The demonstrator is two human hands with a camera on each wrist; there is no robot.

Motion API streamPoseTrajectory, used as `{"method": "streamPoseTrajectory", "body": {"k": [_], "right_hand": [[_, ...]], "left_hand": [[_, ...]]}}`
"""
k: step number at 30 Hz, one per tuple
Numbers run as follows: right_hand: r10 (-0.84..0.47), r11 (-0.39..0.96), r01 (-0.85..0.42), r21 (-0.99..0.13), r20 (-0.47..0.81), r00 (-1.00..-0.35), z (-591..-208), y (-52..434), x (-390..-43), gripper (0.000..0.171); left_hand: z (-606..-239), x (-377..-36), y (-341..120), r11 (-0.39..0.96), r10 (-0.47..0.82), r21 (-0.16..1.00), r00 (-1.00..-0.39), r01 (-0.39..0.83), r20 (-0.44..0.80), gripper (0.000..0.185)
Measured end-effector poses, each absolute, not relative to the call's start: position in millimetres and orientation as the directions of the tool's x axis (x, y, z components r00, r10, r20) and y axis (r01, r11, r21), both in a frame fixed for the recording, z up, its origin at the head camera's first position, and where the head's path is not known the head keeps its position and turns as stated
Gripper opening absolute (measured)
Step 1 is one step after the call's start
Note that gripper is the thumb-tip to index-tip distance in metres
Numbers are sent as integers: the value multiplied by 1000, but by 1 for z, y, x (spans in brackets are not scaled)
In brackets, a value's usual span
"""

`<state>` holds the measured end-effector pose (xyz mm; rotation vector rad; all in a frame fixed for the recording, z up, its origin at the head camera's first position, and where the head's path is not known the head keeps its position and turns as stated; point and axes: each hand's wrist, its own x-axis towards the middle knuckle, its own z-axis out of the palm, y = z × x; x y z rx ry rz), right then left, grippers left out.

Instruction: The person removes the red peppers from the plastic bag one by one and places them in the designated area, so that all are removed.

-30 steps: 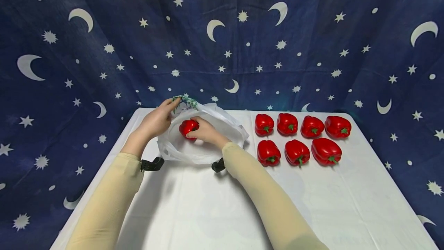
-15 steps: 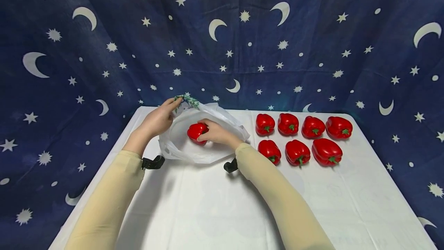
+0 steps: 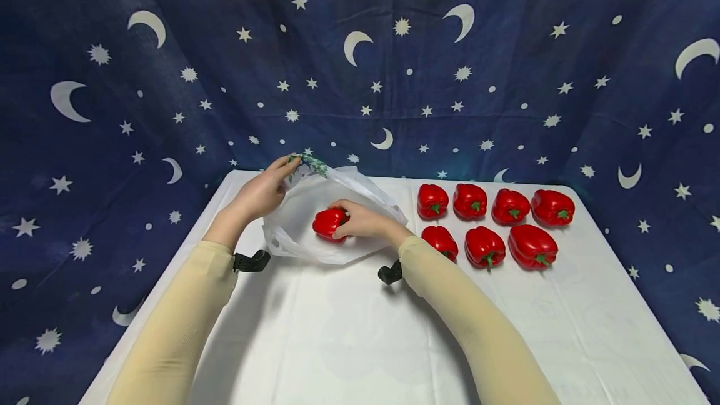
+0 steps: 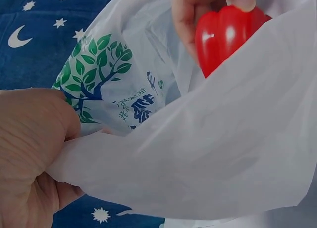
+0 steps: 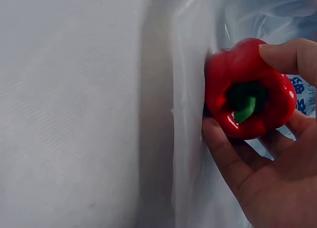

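A white plastic bag (image 3: 309,251) with a green leafy print lies with its mouth spread wide on the table. My left hand (image 3: 259,194) grips the bag's rim at its left side; in the left wrist view the film is bunched in that hand (image 4: 34,149). Within the bag's mouth, my right hand (image 3: 365,222) holds a red bell pepper (image 3: 329,224). The right wrist view shows thumb and fingers around the pepper (image 5: 250,89), its green stem facing the camera, close beside the bag's white wall (image 5: 188,114).
Several red bell peppers stand in two rows at the right, among them a front one (image 3: 484,247) and a back one (image 3: 552,208). My right sleeve (image 3: 478,311) partly overlaps the nearest pepper (image 3: 440,240). A dark blue star-and-moon cloth (image 3: 360,80) hangs behind the white table (image 3: 337,330).
My right hand has moved right and slightly toward me inside the bag's mouth, with the pepper still held. The left hand keeps its grip on the rim. The view has shifted slightly.
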<state>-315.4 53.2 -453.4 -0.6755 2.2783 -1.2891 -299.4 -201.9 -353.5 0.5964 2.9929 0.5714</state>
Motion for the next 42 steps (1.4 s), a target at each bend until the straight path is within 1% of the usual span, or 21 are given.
{"method": "streamPoseTrajectory", "body": {"k": [7, 12, 19, 30, 42], "right_hand": [[-613, 428, -162, -889, -154, -775, -459, 65, -310, 71], [-625, 389, -181, -903, -115, -772, -463, 71, -308, 78], [-636, 374, -212, -903, -83, -767, -466, 73, -306, 83], [-625, 365, -207, -908, -75, -777, -467, 72, -303, 80], [-653, 338, -243, -909, -40, -757, -451, 74, -297, 79]], "left_hand": [[-355, -299, -197, 851, 385, 370, -922, 372, 41, 70], [-358, -300, -193, 848, 385, 384, -923, 366, 30, 70], [-359, -300, -190, 843, 386, 393, -922, 367, 35, 71], [-359, -295, -191, 851, 375, 384, -926, 358, 32, 69], [-360, -291, -194, 852, 364, 387, -930, 353, 46, 70]]}}
